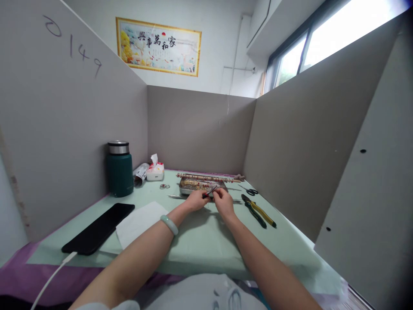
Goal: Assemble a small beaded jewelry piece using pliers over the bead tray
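My left hand (196,201), with a pale green bangle (169,224) on its wrist, is closed around a small tool with a dark red handle and a thin metal tip (211,190); its exact kind is too small to tell. Close beside it, my right hand (223,201) is pinched at the fingertips, and whatever it holds is too small to make out. Both hands are just in front of a metal tray (187,192) with gold and red bits in it. Behind and across the tray lie long sticks strung with reddish beads (206,177).
Green-and-yellow cutters (259,212) and black scissors (251,192) lie right of my hands. To the left are a phone (98,228) with a white cable, white paper (142,221), a dark green flask (119,172) and a tissue box (155,172). Grey partitions (200,129) surround the table.
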The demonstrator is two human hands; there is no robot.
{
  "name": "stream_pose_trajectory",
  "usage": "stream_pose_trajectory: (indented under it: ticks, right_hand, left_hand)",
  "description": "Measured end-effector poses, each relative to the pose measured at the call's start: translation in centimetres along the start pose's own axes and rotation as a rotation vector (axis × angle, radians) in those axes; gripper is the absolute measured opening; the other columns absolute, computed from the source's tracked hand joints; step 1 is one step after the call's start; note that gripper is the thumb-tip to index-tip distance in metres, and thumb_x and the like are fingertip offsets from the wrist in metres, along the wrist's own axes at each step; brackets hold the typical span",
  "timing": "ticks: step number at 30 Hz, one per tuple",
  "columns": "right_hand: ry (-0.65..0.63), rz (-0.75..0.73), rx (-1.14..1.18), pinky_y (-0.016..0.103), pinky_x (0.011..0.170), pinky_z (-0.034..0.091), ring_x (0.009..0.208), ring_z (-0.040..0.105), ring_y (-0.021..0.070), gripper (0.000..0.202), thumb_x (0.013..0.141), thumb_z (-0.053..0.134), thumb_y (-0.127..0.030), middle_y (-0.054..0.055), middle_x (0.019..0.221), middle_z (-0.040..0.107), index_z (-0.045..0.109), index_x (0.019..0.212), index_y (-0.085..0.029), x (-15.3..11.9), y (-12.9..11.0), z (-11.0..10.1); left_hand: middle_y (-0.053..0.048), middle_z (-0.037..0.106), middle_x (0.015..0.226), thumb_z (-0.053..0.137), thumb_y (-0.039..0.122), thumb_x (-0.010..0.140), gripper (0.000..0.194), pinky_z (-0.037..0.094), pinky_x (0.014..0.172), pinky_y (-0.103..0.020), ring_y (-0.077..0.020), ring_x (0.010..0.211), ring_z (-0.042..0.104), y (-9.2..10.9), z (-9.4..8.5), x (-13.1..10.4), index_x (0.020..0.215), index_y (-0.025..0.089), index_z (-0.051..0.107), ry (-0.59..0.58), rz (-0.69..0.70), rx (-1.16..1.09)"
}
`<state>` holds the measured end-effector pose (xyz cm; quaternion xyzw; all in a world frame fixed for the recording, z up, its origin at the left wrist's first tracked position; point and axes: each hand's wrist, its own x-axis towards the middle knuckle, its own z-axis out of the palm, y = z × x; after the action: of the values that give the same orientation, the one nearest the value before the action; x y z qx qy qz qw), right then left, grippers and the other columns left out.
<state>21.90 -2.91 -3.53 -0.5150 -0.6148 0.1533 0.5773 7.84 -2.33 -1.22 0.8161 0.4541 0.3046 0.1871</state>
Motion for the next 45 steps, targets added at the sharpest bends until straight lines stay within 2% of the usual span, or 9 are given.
stream_pose_trajectory:
  ticks: [7,15,33,45]
  right_hand:
    - [0.014,-0.026,-0.037,0.026,0.059,0.037,0.062,0.052,0.0172,0.022,0.074,0.045,-0.036,0.003,0.066,0.060,0.058,0.073,-0.018,-0.18,-0.09,-0.04]
    - [0.019,-0.028,-0.069,0.026,0.059,0.036,0.061,0.051,0.0172,0.021,0.073,0.044,-0.034,0.003,0.066,0.061,0.058,0.071,-0.018,-0.16,-0.12,-0.07]
    - [0.010,-0.024,-0.059,0.026,0.059,0.036,0.061,0.051,0.0168,0.020,0.073,0.044,-0.034,0.002,0.064,0.060,0.058,0.068,-0.019,-0.19,-0.31,-0.12]
    - [0.012,-0.034,-0.048,0.025,0.056,0.036,0.058,0.050,0.0161,0.020,0.072,0.045,-0.034,0.001,0.061,0.059,0.058,0.068,-0.019,-0.15,-0.15,-0.06]
  left_hand:
    - [-0.004,0.067,0.076,0.049,0.025,0.079,0.021,0.035,0.059,-0.023,-0.0153,0.067,0.055,0.01,-0.01,0.05,0.084,0.015,0.067,0.041,0.039,0.122]
    - [-0.006,0.067,0.076,0.048,0.024,0.079,0.020,0.035,0.059,-0.023,-0.0157,0.066,0.056,-0.48,0.31,0.02,0.082,0.016,0.066,0.091,0.059,0.212]
    - [-0.010,0.068,0.088,0.048,0.025,0.082,0.021,0.040,0.070,-0.026,-0.0203,0.082,0.061,-0.20,0.22,-0.15,0.087,0.017,0.066,0.137,0.016,0.293]
    - [-0.009,0.068,0.086,0.047,0.025,0.082,0.021,0.040,0.067,-0.026,-0.0201,0.079,0.061,-0.18,0.29,-0.16,0.085,0.017,0.066,0.124,0.025,0.299]
